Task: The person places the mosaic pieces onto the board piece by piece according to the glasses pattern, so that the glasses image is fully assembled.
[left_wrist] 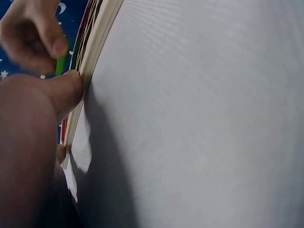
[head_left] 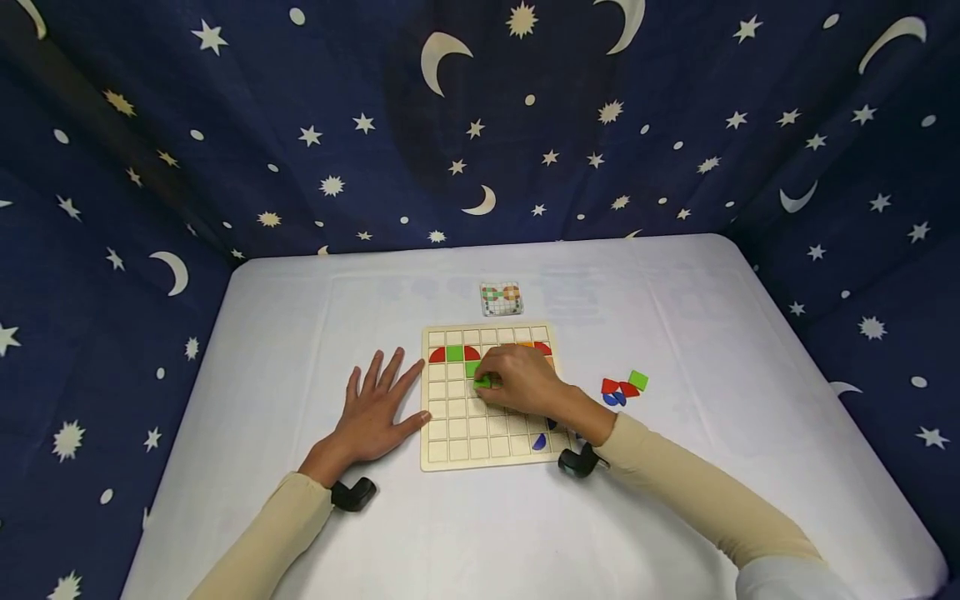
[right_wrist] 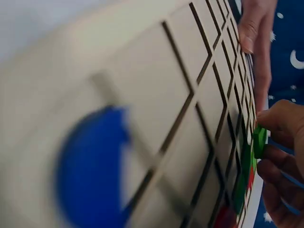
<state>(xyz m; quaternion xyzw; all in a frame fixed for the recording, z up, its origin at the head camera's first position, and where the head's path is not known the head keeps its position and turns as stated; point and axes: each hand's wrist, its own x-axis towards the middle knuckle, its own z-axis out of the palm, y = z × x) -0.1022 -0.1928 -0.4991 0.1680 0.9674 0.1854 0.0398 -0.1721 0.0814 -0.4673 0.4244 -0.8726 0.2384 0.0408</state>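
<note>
My right hand [head_left: 521,379] pinches a green square tile [head_left: 482,382] between thumb and fingers, low over the wooden grid board [head_left: 459,451]. In the right wrist view the green tile stands tilted at the fingertips. My left hand [head_left: 373,417] lies with fingers spread on the table, its thumb and index fingertips at the board's left edge. Near the top of the board sit a red quarter-round tile [head_left: 438,356], a green square [head_left: 454,353] and another red piece [head_left: 472,353]. A second green square [head_left: 472,370] lies below them. My right hand hides part of the board's middle.
A small pattern card [head_left: 501,298] lies behind the board. To the right is a loose group with a green square [head_left: 638,381], red pieces [head_left: 628,389] and blue pieces [head_left: 611,399]. A blue rounded piece [head_left: 539,442] lies at the board's lower right. Star-patterned cloth [head_left: 480,133] surrounds the table.
</note>
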